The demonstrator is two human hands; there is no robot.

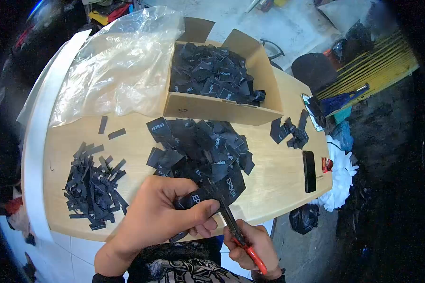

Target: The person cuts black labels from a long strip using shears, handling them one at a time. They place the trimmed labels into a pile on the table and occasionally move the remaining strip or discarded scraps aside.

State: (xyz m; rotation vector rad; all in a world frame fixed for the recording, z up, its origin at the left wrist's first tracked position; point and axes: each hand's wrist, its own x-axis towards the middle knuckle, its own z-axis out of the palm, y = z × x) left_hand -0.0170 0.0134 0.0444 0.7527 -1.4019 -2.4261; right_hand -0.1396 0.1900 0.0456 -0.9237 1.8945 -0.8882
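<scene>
My left hand [163, 214] pinches a black fabric label [224, 186] printed with white letters, held just above the table's near edge. My right hand [250, 247] grips red-handled scissors [238, 236], whose blades reach up to the label beside my left thumb. Behind the hands lies a heap of the same black labels [200, 148] on the wooden table [274, 174]. A pile of narrow black strips [94, 186] sits at the left.
A cardboard box [219, 111] full of black labels stands at the back, with a clear plastic bag [115, 66] to its left. A smaller clump of labels [290, 132], a black phone [309, 170] and a small red object [327, 164] lie at the right.
</scene>
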